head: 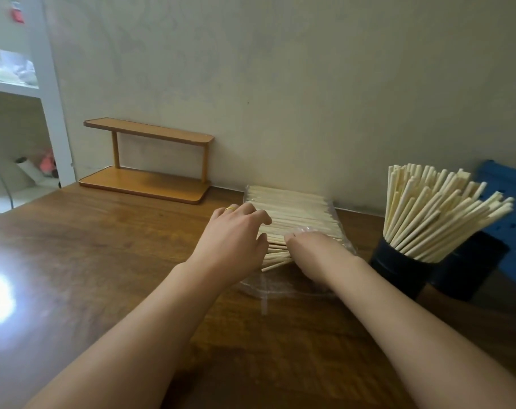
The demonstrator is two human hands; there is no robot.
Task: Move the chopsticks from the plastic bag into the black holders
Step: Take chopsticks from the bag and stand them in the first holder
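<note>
A flat pile of pale wooden chopsticks (295, 211) lies in a clear plastic bag (274, 286) on the wooden table (88, 255), against the wall. My left hand (233, 240), with a gold ring, lies over the pile's left end with fingers curled onto the sticks. My right hand (312, 252) reaches into the bag's open front; its fingertips are hidden among the sticks and the plastic. At the right, a black holder (398, 267) is packed with upright chopsticks (437, 211). A second black holder (469, 264) stands behind it, its inside hidden.
A small orange two-tier shelf (146, 160) stands against the wall at the back left. A white shelving unit (44, 93) fills the far left. A blue perforated object (510, 208) sits behind the holders at the right edge.
</note>
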